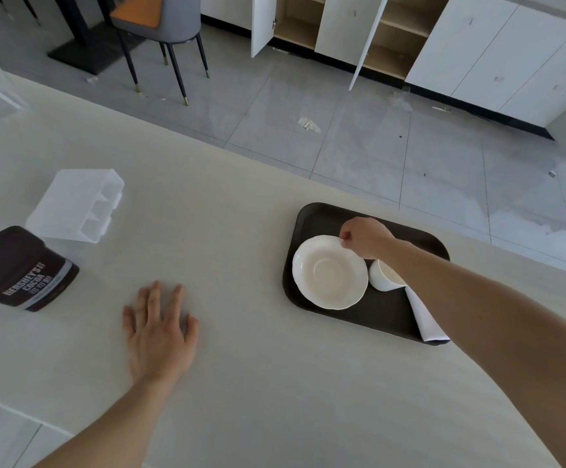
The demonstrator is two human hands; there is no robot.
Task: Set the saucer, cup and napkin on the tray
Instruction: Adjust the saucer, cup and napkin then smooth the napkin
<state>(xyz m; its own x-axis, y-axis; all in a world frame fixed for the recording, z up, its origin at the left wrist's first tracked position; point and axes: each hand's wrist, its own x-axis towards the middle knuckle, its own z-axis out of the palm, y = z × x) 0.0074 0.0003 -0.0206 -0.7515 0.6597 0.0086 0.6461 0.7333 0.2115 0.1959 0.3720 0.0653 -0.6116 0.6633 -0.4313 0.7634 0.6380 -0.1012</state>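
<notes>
A dark rounded tray lies on the pale table at the right. On its left half rests a white saucer. My right hand pinches the saucer's far rim with fingertips. Beside the saucer, to the right, stands a white cup, partly hidden under my right forearm. A folded white napkin lies on the tray's near right corner, its end reaching over the rim. My left hand lies flat on the table with fingers spread, well left of the tray, holding nothing.
A dark brown cocoa tub lies on its side at the left. Behind it sits a clear plastic organiser box. The table's far edge runs diagonally just past the tray; beyond are grey floor tiles, a chair and open cabinets.
</notes>
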